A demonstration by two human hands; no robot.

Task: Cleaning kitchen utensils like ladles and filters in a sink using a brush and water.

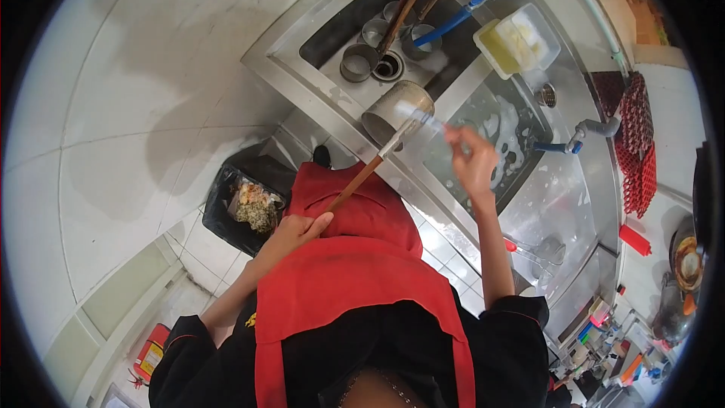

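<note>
My left hand point(300, 229) is wrapped around the brown wooden handle of a long-handled metal strainer point(393, 109). The strainer's cylindrical basket lies on its side above the divider between two sink basins, its mouth towards the lower left. In my right hand point(473, 158) is a small brush point(419, 115) with a clear handle and pale bristles, blurred. Its head is over the strainer near the handle joint; whether it touches cannot be told. Several similar round strainers point(358, 62) stand in the far basin around the drain point(388, 66), their wooden handles leaning up and away.
Soapy water fills the right basin point(453, 161). White plastic tubs point(518, 39) sit on the sink's rear ledge near a blue-ended tap point(447, 28). Red mesh cloths point(637, 153) hang on the right. A lined bin with food waste point(255, 207) stands at the lower left.
</note>
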